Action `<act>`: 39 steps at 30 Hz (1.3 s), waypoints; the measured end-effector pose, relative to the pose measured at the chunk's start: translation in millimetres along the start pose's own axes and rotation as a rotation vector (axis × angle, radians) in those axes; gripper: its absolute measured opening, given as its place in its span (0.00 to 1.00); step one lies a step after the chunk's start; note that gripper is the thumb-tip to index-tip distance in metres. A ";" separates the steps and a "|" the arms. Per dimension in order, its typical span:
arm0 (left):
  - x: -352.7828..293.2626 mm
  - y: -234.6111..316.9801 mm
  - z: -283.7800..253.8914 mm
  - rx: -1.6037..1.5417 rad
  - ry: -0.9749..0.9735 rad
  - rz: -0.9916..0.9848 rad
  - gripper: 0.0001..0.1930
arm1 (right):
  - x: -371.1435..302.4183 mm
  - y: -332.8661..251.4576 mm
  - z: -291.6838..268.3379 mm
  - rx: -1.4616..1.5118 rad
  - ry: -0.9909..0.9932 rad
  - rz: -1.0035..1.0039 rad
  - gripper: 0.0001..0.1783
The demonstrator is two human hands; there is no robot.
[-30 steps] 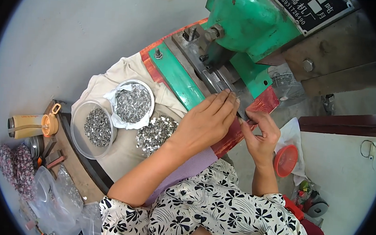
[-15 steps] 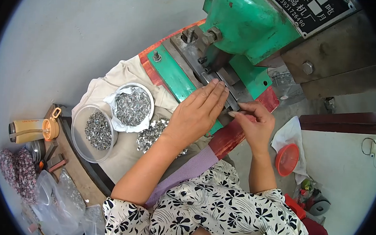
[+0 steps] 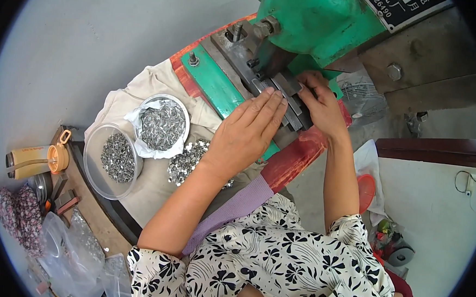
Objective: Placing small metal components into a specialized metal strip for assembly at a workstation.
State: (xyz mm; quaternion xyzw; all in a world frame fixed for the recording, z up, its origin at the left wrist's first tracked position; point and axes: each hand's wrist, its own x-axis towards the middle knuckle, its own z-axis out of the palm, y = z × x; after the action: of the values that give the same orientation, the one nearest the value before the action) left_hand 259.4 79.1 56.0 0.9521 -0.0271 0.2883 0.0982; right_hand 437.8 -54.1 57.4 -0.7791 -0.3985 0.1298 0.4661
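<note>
My left hand [image 3: 248, 128] lies with its fingers stretched out and together, the tips resting on the steel die [image 3: 284, 105] under a green press [image 3: 316, 22]. Beside the die's right side is my right hand [image 3: 324, 107], its thumb against the dark metal and its fingers bent round behind. Those fingertips are partly hidden, and what they hold cannot be made out. Left of my left forearm lies a loose pile of small shiny metal pieces [image 3: 187, 159]. A lined metal bowl [image 3: 187, 124] and a clear plastic tub [image 3: 87, 164] hold more small metal parts.
A beige cloth [image 3: 144, 77] lies beneath the containers. At the left stand a drink bottle [image 3: 30, 160], plastic bags [image 3: 71, 252] and a flowered cloth [image 3: 21, 219]. A red bowl [image 3: 366, 192] is on the right. Part of another person [image 3: 401, 292] shows at lower right.
My right hand has moved up and away from the near end of the die to its right side. My left hand stays on the die. The whole view has shifted slightly.
</note>
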 end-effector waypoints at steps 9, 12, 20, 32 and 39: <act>-2.5 -0.5 0.7 -0.087 0.025 -0.029 0.25 | 2.1 -2.0 5.9 -0.237 0.015 -0.047 0.12; -6.3 -1.8 1.8 -0.188 0.053 -0.044 0.24 | 2.9 -1.1 11.3 -0.109 0.069 -0.059 0.12; -21.6 12.7 8.7 -0.504 0.223 -0.418 0.43 | -29.6 -3.3 15.2 0.026 0.505 -0.143 0.13; -0.7 20.6 20.3 -0.605 0.217 -0.606 0.53 | 28.0 59.2 -274.4 -0.353 1.201 -0.657 0.30; 1.5 12.7 20.3 -0.548 0.228 -0.664 0.51 | 29.3 -26.8 -343.1 0.171 0.723 -0.509 0.27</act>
State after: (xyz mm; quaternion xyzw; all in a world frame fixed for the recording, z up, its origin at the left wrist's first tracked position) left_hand 270.3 62.5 42.4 0.8101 0.2157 0.3266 0.4366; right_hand 640.3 -239.4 267.0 -0.6102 -0.3770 -0.2370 0.6553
